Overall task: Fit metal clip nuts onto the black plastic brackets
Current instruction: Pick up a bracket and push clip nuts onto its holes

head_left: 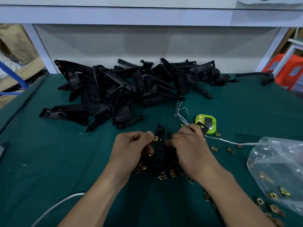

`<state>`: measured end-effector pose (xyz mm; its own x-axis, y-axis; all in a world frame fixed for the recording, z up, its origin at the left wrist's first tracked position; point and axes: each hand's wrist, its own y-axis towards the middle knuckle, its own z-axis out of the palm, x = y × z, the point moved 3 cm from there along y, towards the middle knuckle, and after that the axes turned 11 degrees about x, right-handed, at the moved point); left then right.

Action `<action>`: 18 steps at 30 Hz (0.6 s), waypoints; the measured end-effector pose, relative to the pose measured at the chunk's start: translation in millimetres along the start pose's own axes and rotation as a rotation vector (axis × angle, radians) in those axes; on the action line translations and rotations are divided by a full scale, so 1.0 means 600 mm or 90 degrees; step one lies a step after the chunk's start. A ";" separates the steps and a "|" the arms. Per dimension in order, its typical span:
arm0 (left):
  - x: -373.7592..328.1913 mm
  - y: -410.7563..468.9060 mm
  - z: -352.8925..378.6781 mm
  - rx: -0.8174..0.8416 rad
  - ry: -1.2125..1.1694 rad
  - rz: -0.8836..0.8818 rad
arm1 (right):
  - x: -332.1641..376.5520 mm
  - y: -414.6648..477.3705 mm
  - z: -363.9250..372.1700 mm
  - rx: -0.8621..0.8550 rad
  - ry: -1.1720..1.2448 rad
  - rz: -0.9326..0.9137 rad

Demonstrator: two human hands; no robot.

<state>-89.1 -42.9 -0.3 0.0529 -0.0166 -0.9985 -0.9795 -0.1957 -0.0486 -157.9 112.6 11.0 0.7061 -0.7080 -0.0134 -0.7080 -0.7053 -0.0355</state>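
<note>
This was an assembly station in a small factory or workshop. A tabletop (246,104) covered in green cloth carried a heaped pile of black plastic brackets (131,82) (the same few moulded shapes many times over). Brass-coloured clip nuts (170,173) lay loose on the cloth, with more in a clear plastic bag (278,161). A small green timer (211,126) sat among them. A white frame (41,49) with a shelf rose behind, and cardboard boxes (16,46) stood stacked at the left edge.

One timer (212,124), one plastic bag (278,163), two hands (131,145) (190,145).
</note>
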 end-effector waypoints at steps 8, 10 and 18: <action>0.007 0.003 -0.005 -0.021 -0.001 -0.014 | -0.001 -0.001 0.000 0.007 -0.001 0.009; 0.007 0.002 -0.002 -0.014 0.011 -0.008 | 0.002 0.001 0.003 0.021 -0.012 0.000; 0.009 0.004 -0.006 -0.039 0.009 -0.017 | -0.002 0.000 0.000 0.009 -0.006 0.001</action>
<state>-90.7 -47.1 -5.7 0.0818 -0.0243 -0.9964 -0.9640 -0.2557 -0.0729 -158.7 113.8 10.7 0.7052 -0.7087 -0.0226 -0.7087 -0.7037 -0.0503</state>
